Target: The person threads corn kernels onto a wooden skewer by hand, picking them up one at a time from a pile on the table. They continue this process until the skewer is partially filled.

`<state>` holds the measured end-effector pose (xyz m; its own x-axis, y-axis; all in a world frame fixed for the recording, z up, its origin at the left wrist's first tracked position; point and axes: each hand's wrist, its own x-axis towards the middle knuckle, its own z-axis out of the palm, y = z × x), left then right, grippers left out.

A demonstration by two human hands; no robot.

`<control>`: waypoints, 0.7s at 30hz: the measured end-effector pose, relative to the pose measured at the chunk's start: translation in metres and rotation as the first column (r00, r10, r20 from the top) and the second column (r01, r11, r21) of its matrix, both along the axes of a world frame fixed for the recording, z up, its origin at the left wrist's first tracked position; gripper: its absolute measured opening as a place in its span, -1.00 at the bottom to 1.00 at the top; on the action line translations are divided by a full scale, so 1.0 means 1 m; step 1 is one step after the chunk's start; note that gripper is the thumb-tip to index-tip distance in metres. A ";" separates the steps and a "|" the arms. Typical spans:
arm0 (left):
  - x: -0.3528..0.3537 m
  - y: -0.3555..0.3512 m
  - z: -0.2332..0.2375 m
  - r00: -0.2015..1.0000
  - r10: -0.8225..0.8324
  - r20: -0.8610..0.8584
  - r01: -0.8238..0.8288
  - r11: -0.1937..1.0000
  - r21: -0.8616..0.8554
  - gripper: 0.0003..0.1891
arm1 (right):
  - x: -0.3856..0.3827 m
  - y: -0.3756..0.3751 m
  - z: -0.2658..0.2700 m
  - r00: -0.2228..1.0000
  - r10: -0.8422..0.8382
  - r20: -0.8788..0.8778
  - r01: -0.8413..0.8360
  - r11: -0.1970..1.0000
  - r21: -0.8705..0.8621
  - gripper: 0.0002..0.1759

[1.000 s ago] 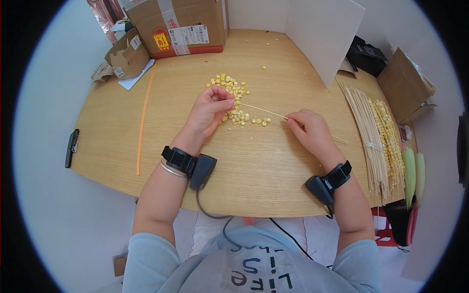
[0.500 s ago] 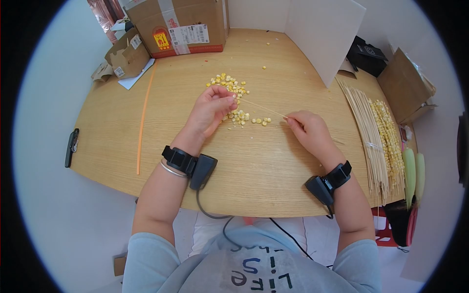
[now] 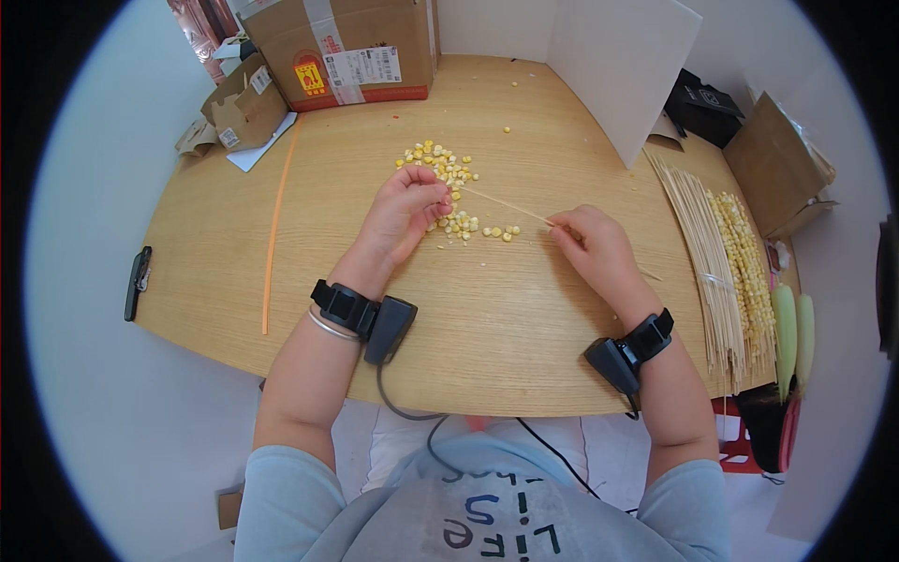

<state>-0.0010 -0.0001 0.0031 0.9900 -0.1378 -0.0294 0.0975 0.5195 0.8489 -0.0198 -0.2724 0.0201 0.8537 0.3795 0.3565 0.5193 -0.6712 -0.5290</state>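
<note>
My right hand (image 3: pixel 596 245) pinches a thin wooden skewer (image 3: pixel 508 205) between thumb and fingertips. One end of the skewer slants up and left towards my left hand (image 3: pixel 406 211); the other comes out behind my right hand. The fingers of my left hand are drawn together in a pinch at that far end, on what looks like a corn kernel, mostly hidden by the fingertips. Loose yellow and white corn kernels (image 3: pixel 459 224) lie in a pile under and beside my left hand, with a few just to its right.
At the right lie a bundle of bare skewers (image 3: pixel 698 253), skewers threaded with corn (image 3: pixel 744 262) and green corn cobs (image 3: pixel 785 342). A large cardboard box (image 3: pixel 342 56) and a white board (image 3: pixel 623 75) stand at the back. An orange strip (image 3: pixel 277 225) runs along the left.
My left fingertips have drawn slightly left, and a little more of the skewer's tail shows behind my right hand. The pile looks the same.
</note>
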 end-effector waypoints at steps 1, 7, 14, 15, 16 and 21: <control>0.000 0.000 -0.001 1.000 0.000 0.011 -0.001 1.000 0.011 -0.84 | 0.000 0.000 -0.001 0.999 0.031 0.028 -0.031 0.999 0.010 -0.84; 0.000 -0.001 -0.001 1.000 0.017 0.005 -0.017 1.000 -0.003 -0.84 | 0.001 -0.001 -0.002 0.998 0.059 0.031 -0.059 0.998 -0.019 -0.84; 0.001 -0.001 -0.003 0.997 0.078 0.017 -0.077 0.997 -0.026 -0.82 | 0.000 0.000 -0.001 0.997 0.079 0.012 -0.079 0.997 -0.015 -0.78; 0.002 0.001 -0.003 0.994 0.112 0.003 -0.112 0.993 -0.044 -0.81 | -0.001 0.000 0.000 0.997 0.075 -0.012 -0.075 0.997 0.001 -0.72; 0.004 0.003 -0.004 0.989 0.146 -0.011 -0.147 0.987 -0.062 -0.81 | -0.001 0.000 0.000 0.997 0.072 -0.037 -0.071 0.997 0.018 -0.65; 0.014 0.026 -0.014 0.943 0.332 -0.011 -0.332 0.940 -0.072 -0.85 | 0.002 -0.003 -0.008 0.997 0.035 0.062 -0.033 0.999 -0.038 -0.56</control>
<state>0.0135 0.0256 -0.0110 0.9799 0.1973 -0.0302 -0.0923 0.5819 0.8080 -0.0178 -0.2752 0.0121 0.8164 0.4221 0.3941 0.5737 -0.6710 -0.4697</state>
